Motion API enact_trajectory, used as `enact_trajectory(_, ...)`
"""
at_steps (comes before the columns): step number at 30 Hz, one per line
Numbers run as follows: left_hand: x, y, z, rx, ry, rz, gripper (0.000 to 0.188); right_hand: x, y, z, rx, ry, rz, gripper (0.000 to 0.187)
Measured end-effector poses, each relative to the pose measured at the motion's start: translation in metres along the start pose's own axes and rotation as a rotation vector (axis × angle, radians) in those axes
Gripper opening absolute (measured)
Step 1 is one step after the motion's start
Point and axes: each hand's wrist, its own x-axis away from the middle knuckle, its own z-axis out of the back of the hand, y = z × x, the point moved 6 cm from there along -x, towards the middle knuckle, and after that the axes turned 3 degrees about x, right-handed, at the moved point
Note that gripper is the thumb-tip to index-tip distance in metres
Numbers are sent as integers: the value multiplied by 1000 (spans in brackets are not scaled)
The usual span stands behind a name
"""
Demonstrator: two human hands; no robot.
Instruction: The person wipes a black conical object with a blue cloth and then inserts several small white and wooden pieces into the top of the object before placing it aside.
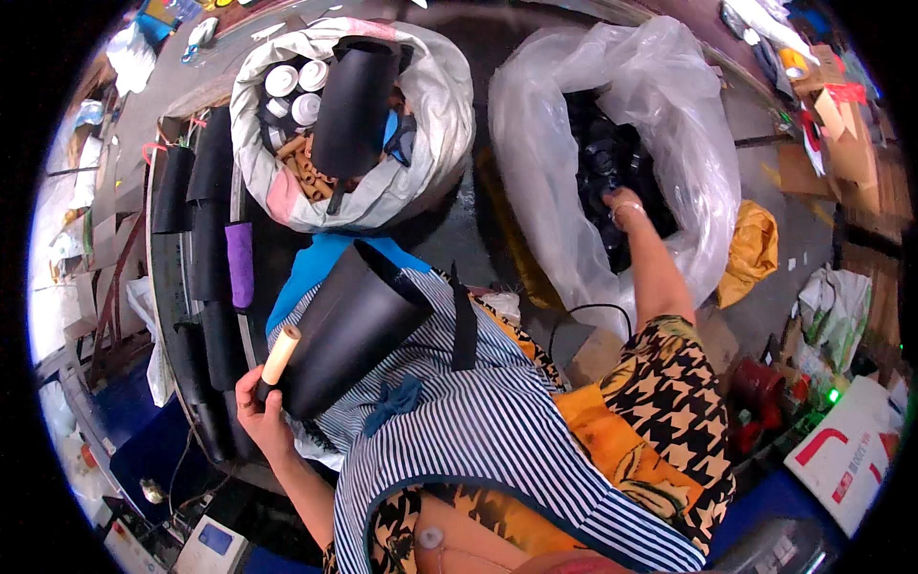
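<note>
My left hand [258,413] grips the lower end of a big black roll [349,325] wound on a tan cardboard core [281,354]; the roll lies tilted across my striped apron [478,430]. My right hand [620,206] reaches far forward into a clear plastic bag [564,115] full of black pieces [612,163]. The fingers are buried among those pieces, so what they hold is hidden.
A white sack [435,105] ahead holds another black roll [356,105], cardboard cores and white-capped tubes. Black rolls and a purple one [239,265] hang on a rack at the left. A yellow bag [753,249] and cardboard boxes lie at the right.
</note>
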Motion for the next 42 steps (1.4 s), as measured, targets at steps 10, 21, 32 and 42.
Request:
enact_trajectory(10,19,-39,2,254,53,242,34,-52,99,-159,-340,128,-160,25)
enact_trajectory(21,-16,12,-31,376,127,15,37,104,28,94,-1501,44,128,55)
enact_trajectory(32,-13,55,-2,429,329,-143,33,361,-356,182,-1179,-394,1039,41)
enact_trajectory(42,21,42,89,517,444,-166,39,498,-411,160,-1018,-84,1690,54)
